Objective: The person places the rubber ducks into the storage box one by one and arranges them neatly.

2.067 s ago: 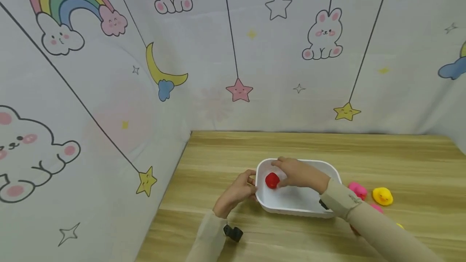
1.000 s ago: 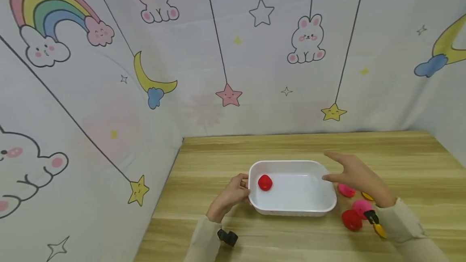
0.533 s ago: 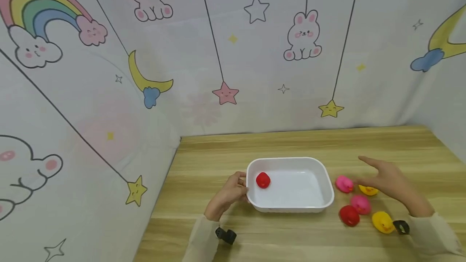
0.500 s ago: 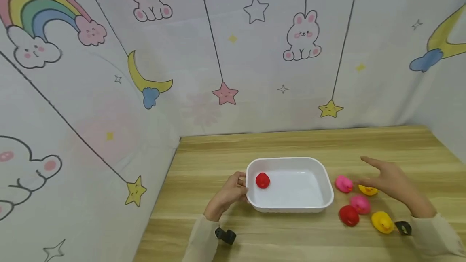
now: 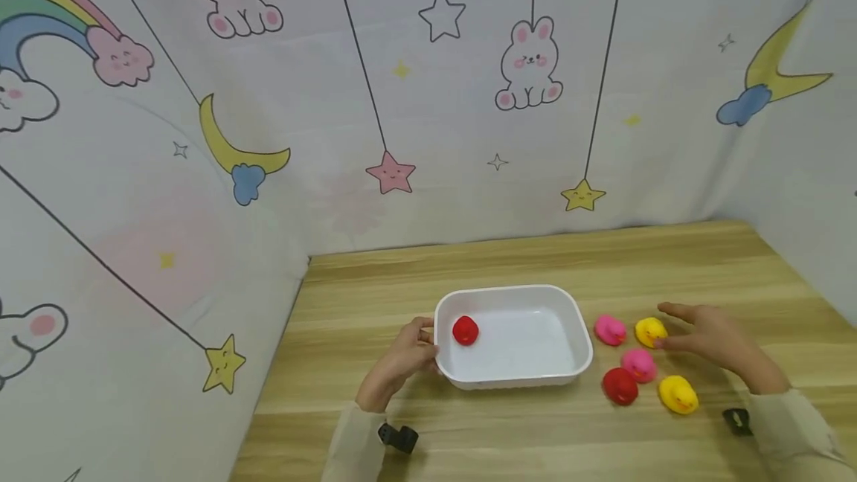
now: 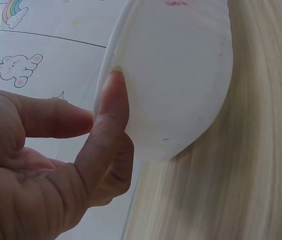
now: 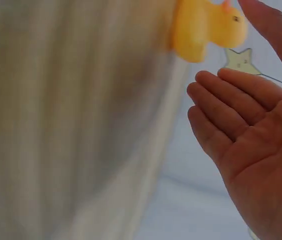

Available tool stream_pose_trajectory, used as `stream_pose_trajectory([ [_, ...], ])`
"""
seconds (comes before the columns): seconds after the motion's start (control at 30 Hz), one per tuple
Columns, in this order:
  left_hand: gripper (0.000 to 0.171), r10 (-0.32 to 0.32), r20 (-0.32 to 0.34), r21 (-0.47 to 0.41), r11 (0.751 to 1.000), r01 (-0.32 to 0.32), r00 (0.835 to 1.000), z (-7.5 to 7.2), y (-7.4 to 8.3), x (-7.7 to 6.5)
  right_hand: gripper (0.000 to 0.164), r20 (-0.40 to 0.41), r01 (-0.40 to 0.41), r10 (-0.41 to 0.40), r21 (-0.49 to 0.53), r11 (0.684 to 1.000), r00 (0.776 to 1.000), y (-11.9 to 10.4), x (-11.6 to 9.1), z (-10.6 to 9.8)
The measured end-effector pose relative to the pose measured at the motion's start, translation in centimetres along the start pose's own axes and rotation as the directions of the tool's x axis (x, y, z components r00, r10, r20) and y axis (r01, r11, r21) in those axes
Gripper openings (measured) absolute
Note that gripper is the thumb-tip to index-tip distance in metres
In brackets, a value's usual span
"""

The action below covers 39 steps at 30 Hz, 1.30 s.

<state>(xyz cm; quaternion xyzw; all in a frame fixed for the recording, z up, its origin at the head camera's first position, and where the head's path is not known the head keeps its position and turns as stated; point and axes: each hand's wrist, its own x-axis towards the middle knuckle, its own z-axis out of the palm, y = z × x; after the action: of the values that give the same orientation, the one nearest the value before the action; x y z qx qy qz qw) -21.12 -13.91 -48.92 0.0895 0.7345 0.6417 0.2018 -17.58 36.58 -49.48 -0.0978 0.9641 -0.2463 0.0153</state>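
Note:
My left hand (image 5: 402,359) holds the left end of a white plastic tub (image 5: 512,381). In the left wrist view its thumb (image 6: 113,97) lies against the tub's outer wall. One small red rubber duck (image 5: 465,330) sits inside, near the left end. My right hand (image 5: 719,344) is low over the table at the right, thumb and fingers spread beside a yellow rubber duck (image 5: 649,332). The right wrist view has that yellow duck (image 7: 193,30) near the thumb, with the other fingers extended; nothing is gripped.
Right of the tub stand two pink rubber ducks, the farther pink duck (image 5: 610,330) and the nearer pink duck (image 5: 639,365). A red duck (image 5: 620,386) and another yellow duck (image 5: 679,395) are closer to the front. Printed cloth (image 5: 469,222) borders the wooden table.
My right hand has left the red duck in the tub and moved right to the far yellow duck. The left hand has kept its place at the tub's end. The head view has turned rightward.

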Motion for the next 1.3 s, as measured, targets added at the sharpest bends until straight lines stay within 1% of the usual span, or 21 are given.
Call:
stream_pose_trajectory([
  [0.07, 0.05, 0.001, -0.004, -0.004, 1.0, -0.001, 1.0, -0.2, 0.0, -0.1, 0.072, 0.005, 0.014, -0.014, 0.025, 1.0, 1.0, 0.3, 0.3, 0.6],
  [0.17, 0.05, 0.007, -0.006, -0.005, 1.0, -0.007, 1.0, -0.3, 0.0, -0.1, 0.067, -0.011, 0.04, -0.04, 0.049, 0.998, 0.999, 0.5, 0.6, 1.0],
  [0.3, 0.05, 0.006, -0.001, -0.015, 1.0, -0.006, 1.0, -0.4, 0.1, -0.3, 0.062, -0.03, 0.072, -0.071, 0.054, 0.996, 0.997, 0.5, 0.9, 1.1],
  [0.47, 0.05, 0.003, -0.005, -0.014, 1.0, -0.003, 1.0, -0.5, 0.3, -0.5, 0.057, -0.012, 0.076, -0.075, 0.053, 0.996, 0.997, 0.3, 1.2, 1.2],
  [0.53, 0.05, 0.008, -0.006, -0.009, 1.0, -0.008, 1.0, -0.4, 0.4, -0.5, 0.054, -0.019, 0.084, -0.083, 0.05, 0.995, 0.996, 0.3, 1.2, 1.3],
  [0.73, 0.051, 0.009, 0.009, -0.017, 1.0, -0.008, 1.0, -0.3, 0.5, -0.4, 0.052, -0.018, 0.103, -0.102, 0.038, 0.994, 0.995, 0.1, 0.8, 0.7],
  [0.8, 0.051, 0.003, 0.005, -0.022, 1.0, -0.003, 1.0, -0.3, 0.5, -0.4, 0.053, -0.014, 0.109, -0.108, 0.038, 0.993, 0.994, 0.0, 0.7, 0.4],
  [0.93, 0.051, 0.004, -0.005, -0.019, 1.0, -0.004, 1.0, -0.2, 0.5, -0.2, 0.054, -0.017, 0.127, -0.126, 0.063, 0.99, 0.992, -0.8, 0.7, -0.4],
  [1.1, 0.05, 0.005, -0.002, -0.016, 1.0, -0.005, 1.0, -0.1, 0.4, -0.1, 0.054, -0.052, 0.159, -0.154, 0.098, 0.982, 0.987, -2.2, 1.0, -1.4],
  [1.3, 0.049, -0.004, -0.006, -0.025, 1.0, 0.004, 1.0, -0.1, 0.0, -0.1, 0.059, -0.037, 0.149, -0.146, 0.112, 0.983, 0.989, -4.5, 1.9, -2.2],
])
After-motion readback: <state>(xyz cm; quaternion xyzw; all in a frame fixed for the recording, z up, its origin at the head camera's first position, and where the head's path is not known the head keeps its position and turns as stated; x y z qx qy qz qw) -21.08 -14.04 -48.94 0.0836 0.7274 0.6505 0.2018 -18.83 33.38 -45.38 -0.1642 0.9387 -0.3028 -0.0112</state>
